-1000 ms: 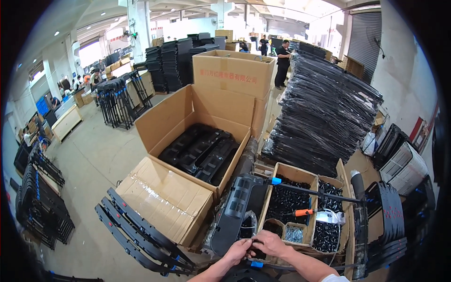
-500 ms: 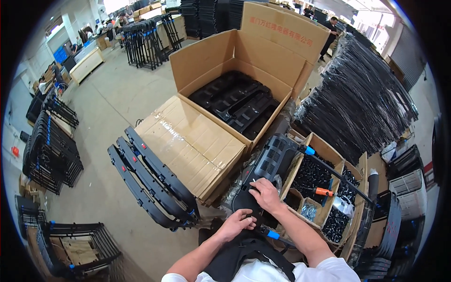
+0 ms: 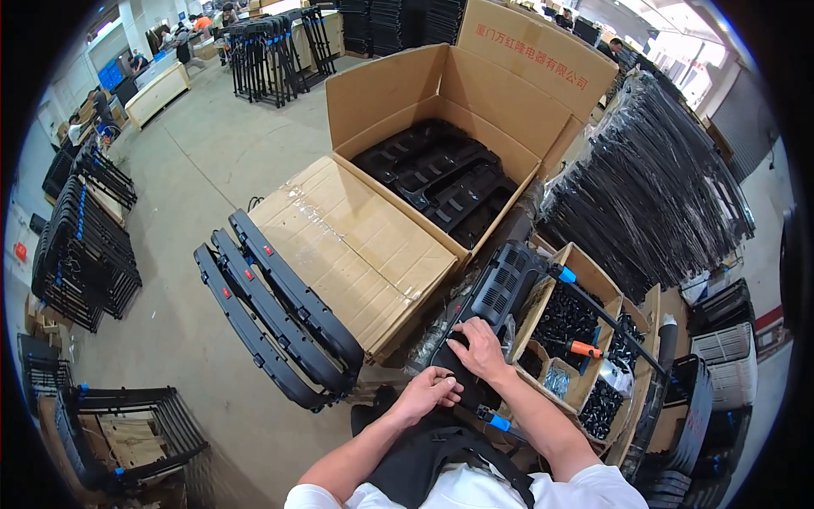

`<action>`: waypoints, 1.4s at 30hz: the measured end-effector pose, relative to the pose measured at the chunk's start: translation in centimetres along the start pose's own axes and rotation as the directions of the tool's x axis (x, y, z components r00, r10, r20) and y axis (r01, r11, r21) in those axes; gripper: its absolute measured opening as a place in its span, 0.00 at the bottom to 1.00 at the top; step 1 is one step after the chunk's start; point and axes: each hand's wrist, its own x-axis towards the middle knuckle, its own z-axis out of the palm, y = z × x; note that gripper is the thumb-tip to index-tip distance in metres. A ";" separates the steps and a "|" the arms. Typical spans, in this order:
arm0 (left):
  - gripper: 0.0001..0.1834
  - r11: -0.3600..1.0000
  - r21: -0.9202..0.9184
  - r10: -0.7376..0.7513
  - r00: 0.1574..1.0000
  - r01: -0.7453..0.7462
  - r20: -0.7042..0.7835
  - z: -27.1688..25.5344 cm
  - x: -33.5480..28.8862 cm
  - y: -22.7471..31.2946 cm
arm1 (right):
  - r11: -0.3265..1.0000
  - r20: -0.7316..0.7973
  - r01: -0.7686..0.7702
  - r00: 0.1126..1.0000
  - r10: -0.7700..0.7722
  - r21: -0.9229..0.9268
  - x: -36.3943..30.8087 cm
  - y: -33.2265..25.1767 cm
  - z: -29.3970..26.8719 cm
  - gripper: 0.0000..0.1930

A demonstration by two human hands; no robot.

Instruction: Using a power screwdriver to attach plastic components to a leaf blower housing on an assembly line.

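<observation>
A long black plastic housing (image 3: pixel 504 284) with rows of vent slots lies in front of me, set on a black frame whose tubes have blue ends (image 3: pixel 498 422). Over its near end, my right hand (image 3: pixel 482 352) has its fingers bent and thumb drawn in; anything between them is too small to make out. Lower and to the left, my left hand (image 3: pixel 428 395) is closed in a pinch at the housing's near edge, and its fingers hide what they hold. An orange-bodied tool (image 3: pixel 585 349) lies on the divided wooden box to the right.
That wooden box (image 3: pixel 549 310) holds black fasteners and silvery screws (image 3: pixel 557 380). A flattened carton (image 3: pixel 339 246) lies left of the housing, with curved black frames (image 3: pixel 280 322) leaning on it. Behind stands an open carton (image 3: pixel 386 89) of black plastic parts. Wrapped black bars (image 3: pixel 644 187) are stacked at right.
My view has shifted slightly. The small pale thing seen at my right fingertips before is now out of sight. My left fingers have curled closer together; both hands stay at the housing's near end.
</observation>
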 end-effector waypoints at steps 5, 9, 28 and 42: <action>0.23 1.000 0.004 0.016 1.000 -0.016 0.005 0.3 1.6 0.3 | 0.997 0.012 -0.053 0.999 0.053 0.055 -0.2 1.1 -1.5 0.11; 0.24 0.998 -0.026 0.050 0.998 -0.049 0.026 0.6 3.1 0.5 | 0.791 0.204 -0.495 0.869 0.451 0.360 -0.8 -0.8 -6.2 0.09; 0.17 0.995 0.088 -0.058 0.981 0.042 0.186 4.2 6.9 0.7 | 0.856 0.405 -0.471 0.840 0.361 0.214 -4.1 0.4 -11.8 0.08; 0.18 0.996 0.060 -0.077 0.988 0.069 0.131 5.0 8.1 1.3 | 0.920 0.359 -0.372 0.881 0.308 0.124 -3.6 1.1 -11.4 0.08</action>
